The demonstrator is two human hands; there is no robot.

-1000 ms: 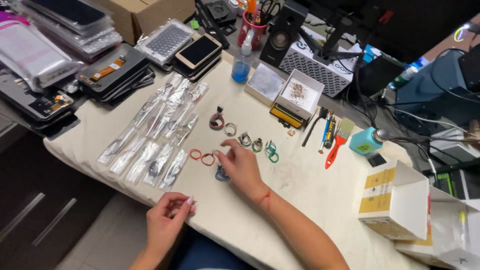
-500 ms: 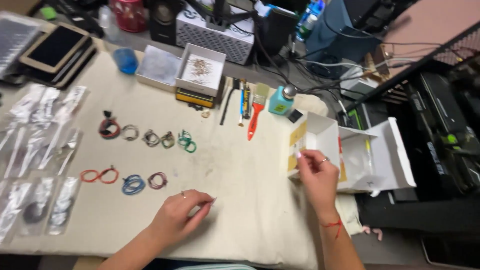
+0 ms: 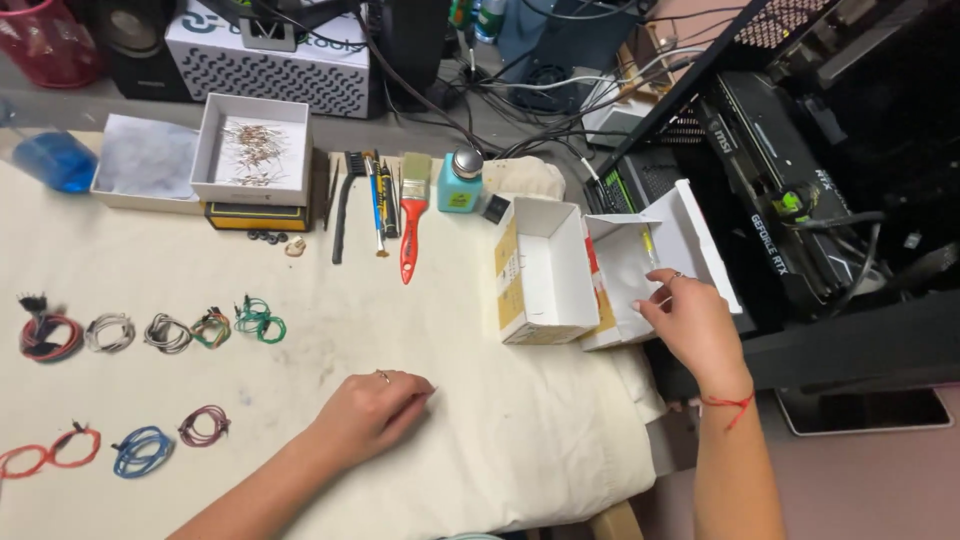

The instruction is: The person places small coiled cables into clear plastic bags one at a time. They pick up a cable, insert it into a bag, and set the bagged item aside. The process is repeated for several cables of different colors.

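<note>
Wire coils: I am counting eight small coils lying on the cream cloth (image 3: 520, 470), five in an upper row starting at the red-and-black coil (image 3: 48, 335) and ending at the green coil (image 3: 258, 320), three in a lower row, red (image 3: 45, 452), blue (image 3: 140, 450), maroon (image 3: 203, 425)
Left hand: my left hand (image 3: 370, 408) is resting palm down on the cloth, fingers loosely curled, gripping nothing; it has stayed put since half a second ago
Tools: I am seeing one red-handled brush (image 3: 410, 215) beside a few thin hand tools
Boxes: two open white boxes, the left one (image 3: 540, 270) touching the right one (image 3: 640, 265)
Right hand: my right hand (image 3: 690, 320) is now reaching into the right box, having moved from the left box's edge; fingers are spread, and whether they pinch anything I cannot tell
</note>
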